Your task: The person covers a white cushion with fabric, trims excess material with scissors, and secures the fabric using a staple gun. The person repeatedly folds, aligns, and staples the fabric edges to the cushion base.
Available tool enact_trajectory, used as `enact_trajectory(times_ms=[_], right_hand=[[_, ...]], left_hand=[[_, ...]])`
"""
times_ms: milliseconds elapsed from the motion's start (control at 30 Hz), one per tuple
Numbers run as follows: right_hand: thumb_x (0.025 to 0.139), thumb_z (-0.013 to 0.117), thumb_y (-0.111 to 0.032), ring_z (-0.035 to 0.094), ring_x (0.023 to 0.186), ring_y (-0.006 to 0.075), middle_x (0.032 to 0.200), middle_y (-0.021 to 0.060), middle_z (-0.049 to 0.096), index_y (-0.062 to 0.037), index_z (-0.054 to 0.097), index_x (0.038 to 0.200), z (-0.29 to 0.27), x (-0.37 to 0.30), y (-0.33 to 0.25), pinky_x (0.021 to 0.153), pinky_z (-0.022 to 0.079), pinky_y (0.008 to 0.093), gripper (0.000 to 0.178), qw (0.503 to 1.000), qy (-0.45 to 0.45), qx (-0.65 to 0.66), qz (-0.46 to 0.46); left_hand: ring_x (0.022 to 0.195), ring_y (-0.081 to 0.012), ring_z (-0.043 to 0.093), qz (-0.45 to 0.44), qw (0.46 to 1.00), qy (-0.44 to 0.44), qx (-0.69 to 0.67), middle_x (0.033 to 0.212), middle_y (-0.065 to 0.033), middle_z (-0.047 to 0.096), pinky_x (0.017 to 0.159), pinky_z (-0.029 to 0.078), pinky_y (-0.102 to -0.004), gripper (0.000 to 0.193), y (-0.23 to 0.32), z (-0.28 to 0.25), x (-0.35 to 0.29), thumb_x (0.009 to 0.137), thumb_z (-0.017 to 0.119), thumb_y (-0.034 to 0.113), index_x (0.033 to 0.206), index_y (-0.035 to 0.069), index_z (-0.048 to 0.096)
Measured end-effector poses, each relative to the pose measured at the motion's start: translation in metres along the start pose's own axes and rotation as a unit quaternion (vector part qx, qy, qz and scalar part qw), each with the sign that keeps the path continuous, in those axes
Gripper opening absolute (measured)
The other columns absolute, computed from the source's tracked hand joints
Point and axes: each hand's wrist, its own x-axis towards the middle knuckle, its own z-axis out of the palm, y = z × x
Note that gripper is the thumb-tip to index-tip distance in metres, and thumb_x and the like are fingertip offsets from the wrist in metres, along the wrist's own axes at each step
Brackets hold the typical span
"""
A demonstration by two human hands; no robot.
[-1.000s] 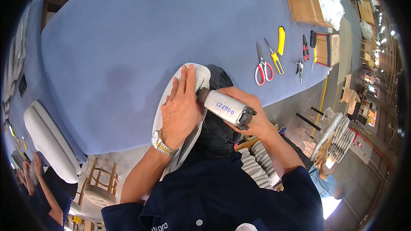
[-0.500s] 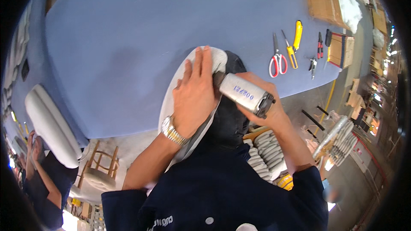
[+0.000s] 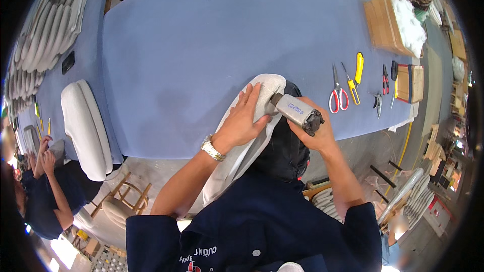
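Note:
A long cushion covered in light grey fabric leans at the near edge of the blue table, its rounded far end up on the tabletop. My left hand lies on its fabric, fingers stretched out and thumb apart. Wrapped round a silver staple gun is my right hand. The gun's dark nose meets the cushion's right side near the far end; whether it presses in cannot be seen. Behind the gun and cushion shows a black surface.
On the blue table to the right lie scissors, a yellow-handled screwdriver, a yellow cutter and pliers. A box holds white stuffing. At left, more cushions and a co-worker's hands.
The view has shifted, showing more table. My left hand sits farther back from the cushion's far end, with its thumb spread. My right hand still grips the staple gun at the cushion's side.

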Motion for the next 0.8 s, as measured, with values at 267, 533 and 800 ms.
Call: enact_trajectory(times_ms=[267, 533, 800], right_hand=[[0.081, 0.078, -0.009, 0.076, 0.101, 0.0339, 0.109, 0.0168, 0.076, -0.0012, 0.067, 0.124, 0.000, -0.003, 0.010, 0.087, 0.058, 0.0376, 0.045, 1.000, -0.007, 0.000, 0.011], [0.081, 0.080, -0.008, 0.077, 0.101, 0.0309, 0.111, 0.0181, 0.076, -0.0003, 0.067, 0.126, -0.009, -0.004, 0.015, 0.087, 0.058, 0.0355, 0.048, 0.999, -0.035, 0.021, 0.029], [0.081, 0.078, -0.004, 0.069, 0.097, 0.0128, 0.107, 0.0100, 0.075, 0.0051, 0.067, 0.124, -0.015, -0.001, 0.004, 0.089, 0.054, 0.0293, 0.045, 0.995, -0.077, 0.041, 0.048]], left_hand=[[0.143, -0.0518, 0.045, -0.011, 0.993, 0.094, 0.072, 0.158, -0.0349, 0.038, 0.112, 0.047, -0.0522, 0.081, 0.013, 0.014, -0.005, 0.095, 0.069, 0.018, 0.158, -0.008, 0.025], [0.141, -0.0515, 0.046, -0.006, 0.989, 0.109, 0.095, 0.157, -0.0346, 0.041, 0.110, 0.049, -0.0505, 0.080, 0.016, 0.017, -0.005, 0.093, 0.070, 0.017, 0.156, -0.009, 0.027], [0.144, -0.0491, 0.045, -0.016, 0.991, 0.102, 0.090, 0.158, -0.0319, 0.041, 0.110, 0.050, -0.0489, 0.082, 0.018, 0.015, -0.003, 0.090, 0.073, 0.015, 0.156, -0.009, 0.029]])
